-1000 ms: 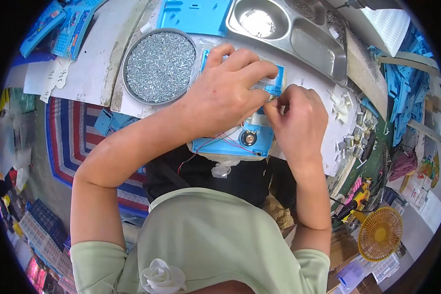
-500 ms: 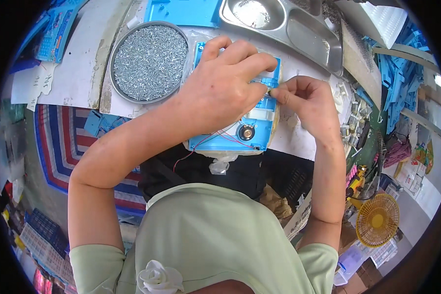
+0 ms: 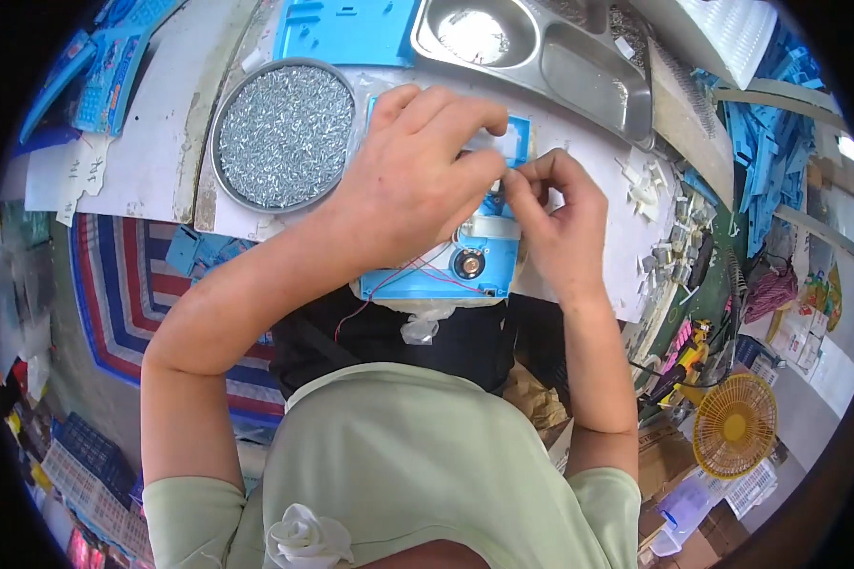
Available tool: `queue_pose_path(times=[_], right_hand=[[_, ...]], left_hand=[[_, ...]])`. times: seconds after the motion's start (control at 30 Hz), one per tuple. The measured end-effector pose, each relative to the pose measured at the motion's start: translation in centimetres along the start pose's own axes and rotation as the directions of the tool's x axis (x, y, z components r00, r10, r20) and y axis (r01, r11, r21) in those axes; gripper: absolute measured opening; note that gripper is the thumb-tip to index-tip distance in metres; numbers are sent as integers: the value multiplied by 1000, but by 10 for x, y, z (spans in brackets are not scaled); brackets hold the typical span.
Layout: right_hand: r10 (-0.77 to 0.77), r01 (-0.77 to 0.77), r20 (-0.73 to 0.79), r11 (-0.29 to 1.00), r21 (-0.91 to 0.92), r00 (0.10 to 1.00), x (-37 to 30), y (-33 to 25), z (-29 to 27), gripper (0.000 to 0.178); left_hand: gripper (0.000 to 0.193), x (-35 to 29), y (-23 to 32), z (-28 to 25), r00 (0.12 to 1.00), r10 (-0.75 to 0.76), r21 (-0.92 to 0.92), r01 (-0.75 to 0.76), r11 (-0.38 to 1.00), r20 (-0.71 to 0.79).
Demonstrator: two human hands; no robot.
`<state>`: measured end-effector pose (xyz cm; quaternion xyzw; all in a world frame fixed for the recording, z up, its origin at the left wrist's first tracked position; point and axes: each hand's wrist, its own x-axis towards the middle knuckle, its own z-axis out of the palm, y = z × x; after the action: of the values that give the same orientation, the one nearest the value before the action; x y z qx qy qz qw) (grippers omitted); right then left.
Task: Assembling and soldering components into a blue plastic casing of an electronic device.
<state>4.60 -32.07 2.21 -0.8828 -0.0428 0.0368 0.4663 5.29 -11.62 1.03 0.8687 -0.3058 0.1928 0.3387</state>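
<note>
A blue plastic casing [image 3: 417,284] lies in front of me with its inside facing up. Near its close edge sits a round black speaker [image 3: 469,265], with thin red wires [image 3: 381,287] trailing over the side. My left hand [image 3: 417,175] arches across the casing and covers much of its middle, thumb and fingers closed at its right part. My right hand [image 3: 562,218] comes in from the right, thumb and forefinger pinched together close to the left fingertips. Whatever the two pinches hold is too small and hidden to name.
Left of the casing stands a round metal bowl [image 3: 283,135] full of small screws. A steel compartment tray [image 3: 579,81] lies at the far right, and another blue casing part [image 3: 346,33] at the back. Small white and metal pieces [image 3: 669,242] pile along the right edge.
Both hands remain at the casing's right part, fingers still pinched together. My right hand has shifted slightly left and its wrist has come lower. The whole view has moved a little.
</note>
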Motion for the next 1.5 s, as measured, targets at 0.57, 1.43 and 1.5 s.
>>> queue_pose_path(times=[0.57,1.43,1.5], right_hand=[[-146,-471,-767,713,-519,624,170,149,-361,38],[-362,-229,-702,769,-597,613,85,77,-558,28],[-319,-49,-724,898,-437,612,31,4,-461,29]], left_hand=[[22,16,20,-4,989,-6,166,-18,986,145],[18,5,15,-16,994,34,54,-28,998,-106],[36,17,35,-33,987,-157,-264,145,953,-25]])
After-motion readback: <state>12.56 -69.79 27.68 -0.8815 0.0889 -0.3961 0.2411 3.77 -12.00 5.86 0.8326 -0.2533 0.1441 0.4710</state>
